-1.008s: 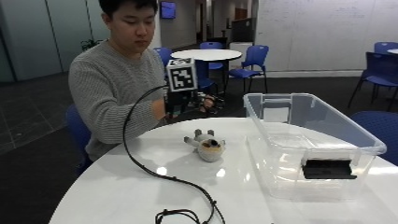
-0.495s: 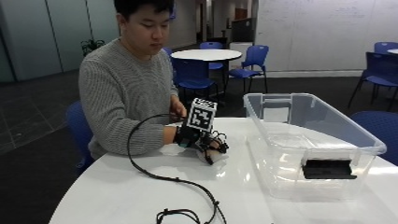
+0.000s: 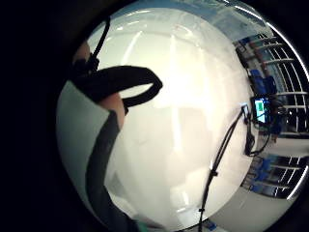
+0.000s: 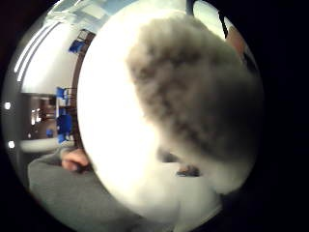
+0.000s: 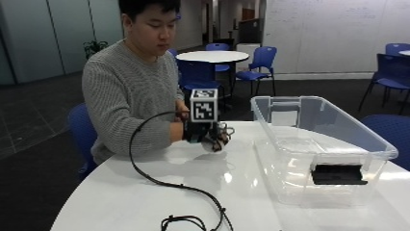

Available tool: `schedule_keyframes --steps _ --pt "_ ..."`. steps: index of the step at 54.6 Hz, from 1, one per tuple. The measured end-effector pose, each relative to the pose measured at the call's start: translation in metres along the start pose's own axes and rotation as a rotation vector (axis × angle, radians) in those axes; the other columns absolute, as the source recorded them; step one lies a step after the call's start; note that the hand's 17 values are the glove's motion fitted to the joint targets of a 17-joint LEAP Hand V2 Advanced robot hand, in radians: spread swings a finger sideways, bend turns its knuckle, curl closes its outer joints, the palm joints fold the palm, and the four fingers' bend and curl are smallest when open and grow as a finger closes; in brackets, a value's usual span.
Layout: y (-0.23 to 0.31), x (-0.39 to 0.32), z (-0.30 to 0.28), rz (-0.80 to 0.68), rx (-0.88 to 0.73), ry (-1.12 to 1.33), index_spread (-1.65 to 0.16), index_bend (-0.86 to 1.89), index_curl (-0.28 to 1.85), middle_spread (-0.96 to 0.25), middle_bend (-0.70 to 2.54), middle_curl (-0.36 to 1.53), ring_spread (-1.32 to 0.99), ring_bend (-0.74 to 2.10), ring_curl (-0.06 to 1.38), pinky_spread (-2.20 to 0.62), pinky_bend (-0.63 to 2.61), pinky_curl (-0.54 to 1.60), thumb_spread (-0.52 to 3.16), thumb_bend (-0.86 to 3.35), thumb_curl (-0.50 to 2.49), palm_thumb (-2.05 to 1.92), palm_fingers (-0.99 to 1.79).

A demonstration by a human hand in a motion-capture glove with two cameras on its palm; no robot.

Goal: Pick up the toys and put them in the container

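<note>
In the outside view my gloved right hand (image 5: 204, 134) is down on the white table, left of the clear plastic container (image 5: 276, 103). Its fingers curl downward around the fuzzy grey-brown plush toy (image 4: 193, 96), which the hand hides almost entirely in that view. The thumb side palm view is filled by the toy's fur, right against the palm. The little finger side palm view shows only the bare tabletop (image 3: 183, 121) under the hand. The container stands upright and open-topped, about a hand's width to the right of my hand.
A black cable (image 5: 185, 187) runs from the hand across the table toward its front edge. The person's bare left hand (image 4: 75, 158) rests by the table edge. Blue chairs and another round table (image 5: 211, 56) stand behind.
My hand came down from above the table's far edge onto the plush toy, covering it and closing its fingers round it. The outside view has shifted slightly as well.
</note>
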State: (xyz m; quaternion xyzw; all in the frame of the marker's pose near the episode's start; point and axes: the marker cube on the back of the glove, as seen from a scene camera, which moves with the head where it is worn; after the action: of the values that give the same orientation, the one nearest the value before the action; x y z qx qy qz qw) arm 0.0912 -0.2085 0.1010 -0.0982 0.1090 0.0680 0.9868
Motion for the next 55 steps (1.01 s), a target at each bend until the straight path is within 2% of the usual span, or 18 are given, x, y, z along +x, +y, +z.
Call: schedule_keyframes --steps 7,10,13,17,20,26,32,38,45,47,50,52,55 --pt "-0.011 0.009 -0.106 0.006 0.182 0.085 -0.42 0.35 0.53 -0.31 0.53 0.45 -0.49 0.61 0.35 -0.31 0.93 0.41 1.11 0.17 0.58 0.59 0.85" --pt "-0.012 0.002 -0.144 -0.074 0.235 0.058 -0.41 0.38 0.57 -0.32 0.56 0.47 -0.52 0.61 0.36 -0.32 0.93 0.41 1.06 0.15 0.61 0.59 0.85" --pt "-0.017 -0.003 -0.170 -0.137 0.261 0.036 -0.41 0.40 0.60 -0.32 0.57 0.49 -0.53 0.62 0.37 -0.33 0.94 0.42 1.01 0.14 0.64 0.59 0.85" --pt "-0.040 -0.003 -0.187 -0.093 0.263 0.044 -0.41 0.42 0.64 -0.33 0.59 0.52 -0.55 0.63 0.39 -0.33 0.95 0.43 0.96 0.13 0.67 0.59 0.83" --pt "-0.063 0.005 -0.189 -0.072 0.261 0.120 -0.41 0.44 0.67 -0.34 0.60 0.54 -0.57 0.64 0.40 -0.34 0.95 0.43 0.93 0.11 0.70 0.59 0.82" --pt "-0.133 -0.013 -0.191 0.085 0.287 -0.131 -0.41 0.45 0.72 -0.34 0.62 0.58 -0.57 0.64 0.43 -0.34 0.98 0.44 0.88 0.10 0.75 0.59 0.79" --pt "-0.213 -0.002 -0.166 0.211 0.231 -0.096 -0.42 0.44 0.77 -0.35 0.62 0.62 -0.57 0.66 0.45 -0.32 1.00 0.45 0.86 0.08 0.79 0.58 0.70" --pt "-0.254 0.001 -0.138 0.161 0.153 -0.016 -0.43 0.42 0.81 -0.35 0.61 0.65 -0.56 0.67 0.47 -0.31 1.02 0.45 0.88 0.07 0.82 0.57 0.64" --pt "-0.263 0.002 -0.119 0.137 0.048 0.050 -0.45 0.40 0.85 -0.36 0.60 0.68 -0.55 0.69 0.50 -0.30 1.05 0.45 0.90 0.07 0.85 0.57 0.60" --pt "-0.260 0.005 -0.111 0.132 -0.035 0.061 -0.45 0.38 0.86 -0.36 0.59 0.68 -0.54 0.67 0.50 -0.29 1.06 0.46 0.92 0.06 0.85 0.55 0.51" --pt "-0.255 0.007 -0.103 0.115 -0.129 0.047 -0.45 0.31 0.87 -0.34 0.59 0.69 -0.49 0.58 0.50 -0.24 1.08 0.48 1.00 0.01 0.82 0.45 0.22" --pt "-0.252 0.006 -0.100 0.120 -0.148 0.017 -0.44 0.34 0.86 -0.31 0.41 0.63 -0.43 0.49 0.49 -0.18 1.11 0.49 1.08 -0.06 0.76 0.32 -0.02" --pt "-0.248 0.005 -0.098 0.119 -0.151 -0.005 -0.46 0.31 0.81 -0.28 0.28 0.57 -0.35 0.36 0.44 -0.10 1.07 0.46 1.14 -0.09 0.68 0.18 -0.21"
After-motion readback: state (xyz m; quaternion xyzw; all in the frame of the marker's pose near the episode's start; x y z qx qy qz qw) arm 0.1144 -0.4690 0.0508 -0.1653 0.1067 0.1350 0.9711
